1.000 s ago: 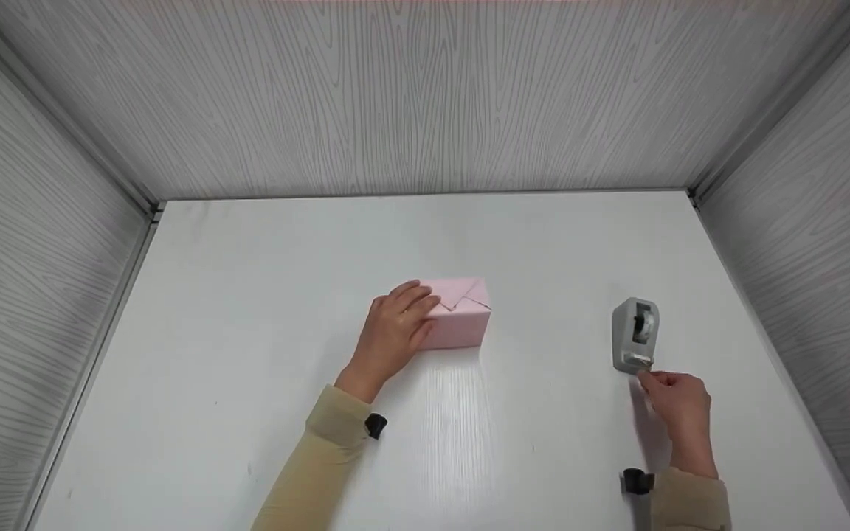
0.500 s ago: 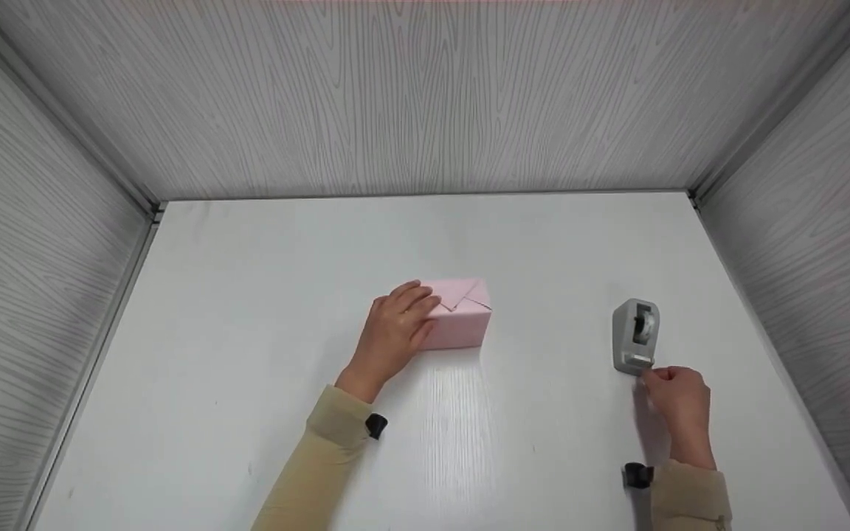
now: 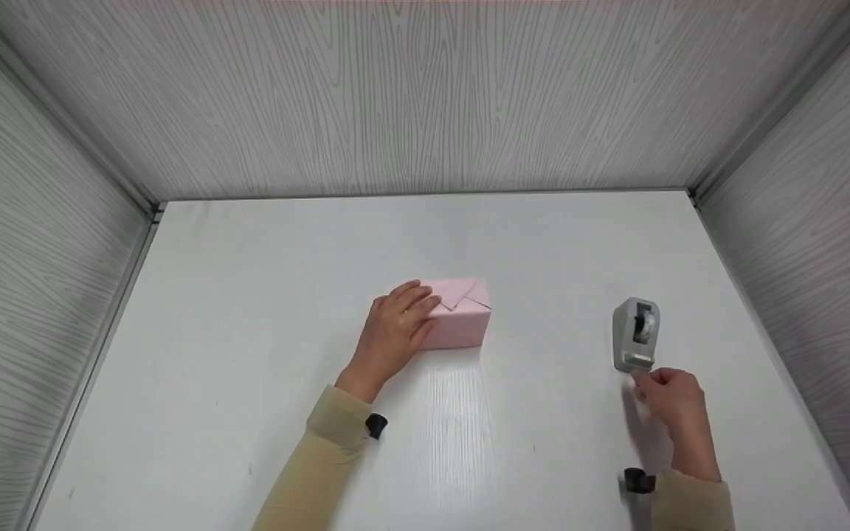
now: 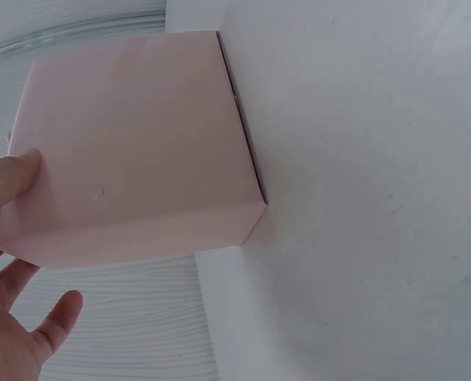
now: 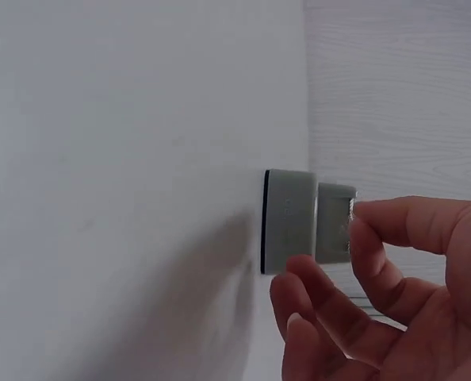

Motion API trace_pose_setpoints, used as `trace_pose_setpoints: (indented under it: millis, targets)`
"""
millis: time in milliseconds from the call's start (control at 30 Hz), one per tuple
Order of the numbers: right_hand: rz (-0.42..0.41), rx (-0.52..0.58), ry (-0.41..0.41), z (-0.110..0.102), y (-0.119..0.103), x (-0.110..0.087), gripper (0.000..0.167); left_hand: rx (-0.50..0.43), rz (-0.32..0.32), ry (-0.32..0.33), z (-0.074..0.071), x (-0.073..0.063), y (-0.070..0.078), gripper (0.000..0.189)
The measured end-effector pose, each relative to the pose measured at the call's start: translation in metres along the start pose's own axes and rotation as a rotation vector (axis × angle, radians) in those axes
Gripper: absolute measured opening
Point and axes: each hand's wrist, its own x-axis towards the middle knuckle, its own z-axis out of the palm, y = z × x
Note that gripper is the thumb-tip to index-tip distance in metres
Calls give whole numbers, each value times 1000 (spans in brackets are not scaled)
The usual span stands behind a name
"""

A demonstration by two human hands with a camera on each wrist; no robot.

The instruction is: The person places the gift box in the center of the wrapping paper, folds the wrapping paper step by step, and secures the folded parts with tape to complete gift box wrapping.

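Observation:
A pink paper-wrapped box (image 3: 458,328) sits on the white table, folded flaps showing on its top. My left hand (image 3: 393,328) grips its left end, with the thumb (image 4: 17,175) against the near side and the fingers over the top. Farther right stands a grey tape dispenser (image 3: 633,335) with a roll of clear tape in it. Right at the dispenser's toothed cutter, my right hand (image 3: 674,398) pinches the end of the tape between thumb and forefinger; the clear strip itself barely shows. The other fingers (image 5: 311,290) of that hand are loosely curled.
The white table (image 3: 248,295) is enclosed by wood-grain panels at the back (image 3: 425,96), left and right. A black wrist mount (image 3: 639,481) sits at the right sleeve, and another (image 3: 375,425) at the left.
My right hand has shifted slightly left and tilted at the wrist, its fingertips now just below the dispenser's front. My left hand and the box have not moved.

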Motion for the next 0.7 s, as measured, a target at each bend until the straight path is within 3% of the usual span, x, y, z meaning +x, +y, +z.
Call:
trace_pose_setpoints:
  millis: [167,500,700]
  targets:
    - [-107,68,-72,22,-17,-6,51,1,13,11,0,0,0,30]
    - [-387,112,-131,76,-70,-11,23,-35,64,76,3,-1,0,25]
    - [-584,232,-226,104,-100,-19,15,-18,80,97,4,-1,0,23]
